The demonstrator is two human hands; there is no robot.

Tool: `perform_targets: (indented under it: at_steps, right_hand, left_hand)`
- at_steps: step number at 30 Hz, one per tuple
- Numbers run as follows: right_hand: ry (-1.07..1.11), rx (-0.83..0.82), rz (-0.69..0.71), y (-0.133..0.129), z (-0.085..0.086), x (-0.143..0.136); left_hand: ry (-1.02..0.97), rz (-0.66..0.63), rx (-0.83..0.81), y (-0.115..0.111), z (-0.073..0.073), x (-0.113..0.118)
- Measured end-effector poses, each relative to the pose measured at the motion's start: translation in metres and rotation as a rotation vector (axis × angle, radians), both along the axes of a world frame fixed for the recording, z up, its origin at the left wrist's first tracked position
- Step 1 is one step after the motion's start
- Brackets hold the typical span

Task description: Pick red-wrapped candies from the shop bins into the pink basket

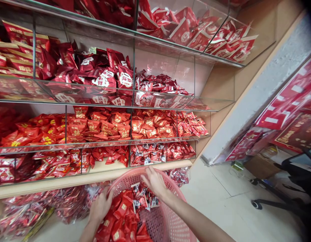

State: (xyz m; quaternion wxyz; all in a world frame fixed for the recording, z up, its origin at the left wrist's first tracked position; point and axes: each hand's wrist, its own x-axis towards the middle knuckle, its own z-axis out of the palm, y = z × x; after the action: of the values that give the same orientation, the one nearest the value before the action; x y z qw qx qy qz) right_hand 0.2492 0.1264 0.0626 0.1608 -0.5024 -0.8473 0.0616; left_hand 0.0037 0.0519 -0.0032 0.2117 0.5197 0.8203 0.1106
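Note:
A pink perforated basket (179, 218) stands below the lowest shelf, holding red packets with gold print (120, 215) on its left and red, black and white packets (140, 198) near its far side. My left hand (101, 203) is closed round the basket's left rim. Over the far part of the basket reaches my right hand (154, 181), its fingers apart near the far rim, just above the black and white packets, with nothing visible in it.
Shelves with clear dividers (134, 67) hold many red packets in front. Bagged packets (70, 205) lie under the lowest shelf at left. At right are a wall edge (221, 134), red hanging packs (278, 111) and a wheeled chair base (271, 201).

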Motion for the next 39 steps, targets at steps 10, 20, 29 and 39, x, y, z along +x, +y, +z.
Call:
perform_targets:
  at_steps: [10,20,29,39]
  right_hand:
    - [0.055,0.003,-0.340,0.061,0.022,-0.011]
    - [-0.124,-0.018,-0.449,0.072,0.018,-0.034]
    - [-0.116,-0.128,-0.470,0.077,0.024,-0.043]
    - [0.026,-0.311,-0.523,0.081,0.048,-0.019]
  left_hand:
    - [-0.023,-0.004,0.018,0.001,0.000,0.000]
    - [-0.047,-0.002,0.011,0.000,0.004,0.002]
    - [-0.066,-0.006,0.021,-0.002,0.004,0.001]
    - [-0.003,-0.016,0.004,-0.001,0.003,0.001]
